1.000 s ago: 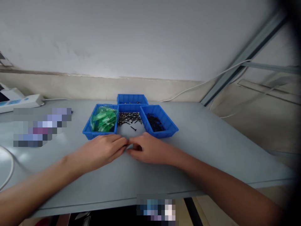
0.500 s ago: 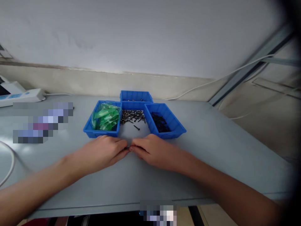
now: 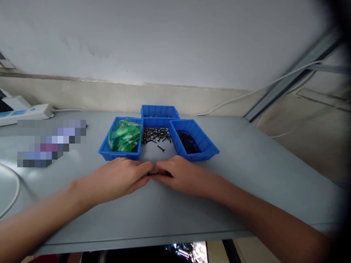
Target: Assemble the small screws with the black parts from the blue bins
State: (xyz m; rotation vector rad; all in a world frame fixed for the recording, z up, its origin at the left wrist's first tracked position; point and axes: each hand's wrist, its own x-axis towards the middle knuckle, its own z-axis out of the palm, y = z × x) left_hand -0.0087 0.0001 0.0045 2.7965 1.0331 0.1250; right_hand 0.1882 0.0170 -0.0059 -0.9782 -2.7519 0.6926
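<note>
**gearhead22:** ok, what am I looking at, what are your hands doing there?

**me:** Middle of the frame, just below centre. My left hand (image 3: 120, 179) and right hand (image 3: 181, 175) are both palm down on the table (image 3: 246, 175), fingertips meeting. Between them there's a small dark screw (image 3: 153, 174) lying flat on its side, pinched from both ends. So both hands are closed down narrow on it, with nothing else in either one. I'd call this the fiddly bit, working one screw at the fingertips, though I can't make out whether anything is on its shaft.

**gearhead22:** and all the blue stuff behind?

**me:** Just above my hands: the left bin (image 3: 105, 153) has green bags (image 3: 123, 135), and the right bin (image 3: 203, 156) has dark screws in it. A pile (image 3: 155, 134) of screws sits on the bare table between them, with one loose screw (image 3: 160, 148) a bit nearer me. There's a back bin (image 3: 159, 110) behind the pile, but I can't see into it. The power strip (image 3: 27, 111) is way off at the left edge.

**gearhead22:** tips for handling something that tiny?

**me:** My take: it wants a firm pinch from one hand before the other lets go, and it should stay low over the table. If it slips, it could roll toward the pile and get lost among its lookalikes.
</note>
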